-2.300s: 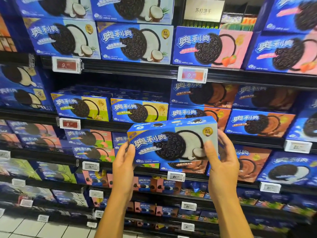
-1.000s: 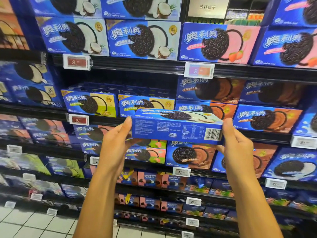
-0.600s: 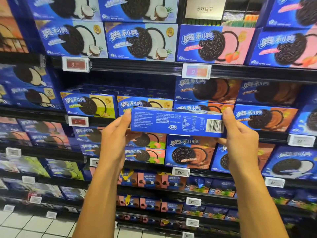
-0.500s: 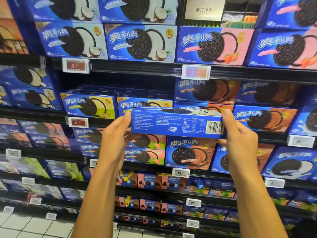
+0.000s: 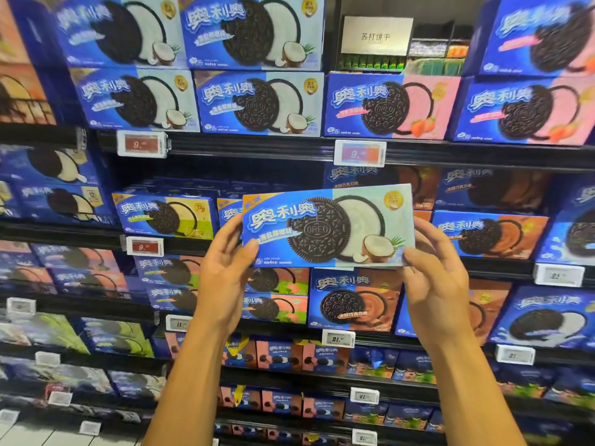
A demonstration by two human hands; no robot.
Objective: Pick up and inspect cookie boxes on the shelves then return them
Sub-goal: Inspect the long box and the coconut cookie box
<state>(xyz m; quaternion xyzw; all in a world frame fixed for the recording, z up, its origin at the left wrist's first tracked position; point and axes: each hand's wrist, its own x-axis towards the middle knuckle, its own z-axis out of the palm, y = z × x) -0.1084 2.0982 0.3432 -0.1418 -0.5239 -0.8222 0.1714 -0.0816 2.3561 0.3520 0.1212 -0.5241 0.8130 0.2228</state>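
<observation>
I hold a blue coconut cookie box (image 5: 326,226) upright in front of the shelves, its front face with the dark cookie and coconut turned toward me. My left hand (image 5: 222,268) grips its left end, thumb on the front lower corner. My right hand (image 5: 431,272) grips its right end, thumb on the lower right corner. More coconut boxes (image 5: 257,103) of the same kind stand on the top shelf above.
Dark shelves (image 5: 251,149) run across the whole view, packed with cookie boxes: strawberry ones (image 5: 389,106) upper right, chocolate ones (image 5: 354,300) behind and below my hands, yellow-green ones (image 5: 164,214) to the left. Price tags (image 5: 360,152) clip to the shelf edges. Tiled floor shows bottom left.
The box has been tipped from its barcode edge facing me back to its front face. Both hands kept hold of its ends and sit slightly higher.
</observation>
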